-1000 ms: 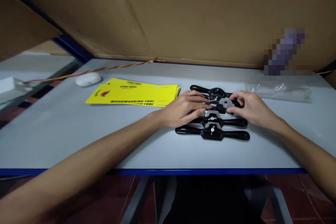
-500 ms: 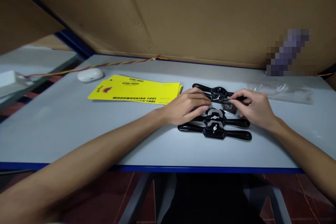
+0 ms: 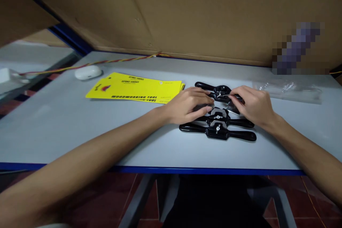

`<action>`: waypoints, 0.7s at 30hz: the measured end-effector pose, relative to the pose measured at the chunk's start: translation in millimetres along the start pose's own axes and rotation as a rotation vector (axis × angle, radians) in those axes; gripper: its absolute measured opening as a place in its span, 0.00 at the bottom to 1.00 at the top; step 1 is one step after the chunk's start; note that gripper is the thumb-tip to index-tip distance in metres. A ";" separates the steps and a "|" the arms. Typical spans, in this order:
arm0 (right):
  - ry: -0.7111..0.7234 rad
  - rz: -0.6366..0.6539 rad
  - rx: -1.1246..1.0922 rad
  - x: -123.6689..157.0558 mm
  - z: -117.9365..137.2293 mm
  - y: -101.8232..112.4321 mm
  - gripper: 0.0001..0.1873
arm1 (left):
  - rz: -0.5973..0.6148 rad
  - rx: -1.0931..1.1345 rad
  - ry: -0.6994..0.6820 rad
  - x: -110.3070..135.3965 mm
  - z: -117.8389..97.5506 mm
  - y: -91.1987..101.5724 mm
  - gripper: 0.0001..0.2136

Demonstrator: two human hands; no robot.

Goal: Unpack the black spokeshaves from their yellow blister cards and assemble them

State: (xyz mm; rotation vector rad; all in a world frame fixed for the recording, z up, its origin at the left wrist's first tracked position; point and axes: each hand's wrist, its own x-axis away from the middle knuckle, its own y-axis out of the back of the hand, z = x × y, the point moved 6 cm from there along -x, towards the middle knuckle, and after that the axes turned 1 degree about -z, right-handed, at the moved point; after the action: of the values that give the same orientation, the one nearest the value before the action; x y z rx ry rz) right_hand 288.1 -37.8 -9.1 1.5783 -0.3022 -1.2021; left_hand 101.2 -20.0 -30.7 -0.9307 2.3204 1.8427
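Observation:
Black spokeshaves lie in a stack of rows on the table. My left hand point(image 3: 191, 104) rests over the left handles of the middle ones, its fingers bent around a handle of the spokeshave point(image 3: 217, 96) behind. The thumb and forefinger of my right hand point(image 3: 252, 105) pinch a slim metal piece point(image 3: 226, 95), whose tip is at that spokeshave's screw. Its kind is unclear. A flat metal blade point(image 3: 233, 108) shows beneath my right fingers. Closer to me is a spokeshave point(image 3: 217, 133) with a silver thumbscrew, lying just in front of another point(image 3: 242, 123).
Yellow printed cards point(image 3: 128, 91) lie stacked on the left. Behind them are a white rounded case point(image 3: 88, 72) and a twisted red-yellow cable point(image 3: 117, 61). Clear plastic bags point(image 3: 288, 91) lie at the right. A cardboard wall point(image 3: 200, 17) stands along the table's back edge.
My right hand has moved slightly left, bringing the slim metal piece to the rear spokeshave's screw. My left hand stays in nearly the same place. The view has shifted slightly.

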 end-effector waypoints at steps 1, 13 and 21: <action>0.011 -0.027 0.033 -0.2 0.2 1.1 0.11 | -0.011 -0.004 -0.013 -0.1 -0.3 0.6 0.18; 0.050 -0.064 -0.052 2.6 1.1 6.5 0.10 | -0.035 -0.017 -0.056 0.6 -0.8 1.0 0.17; 0.143 0.017 0.013 3.3 5.3 0.0 0.12 | -0.022 -0.001 -0.019 -0.6 0.4 -0.9 0.17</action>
State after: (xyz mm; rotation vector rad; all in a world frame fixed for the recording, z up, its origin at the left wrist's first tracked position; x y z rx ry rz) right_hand 285.3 -43.2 -10.4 1.6605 -0.2309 -1.0701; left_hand 101.9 -19.5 -31.3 -0.9304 2.2896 1.8366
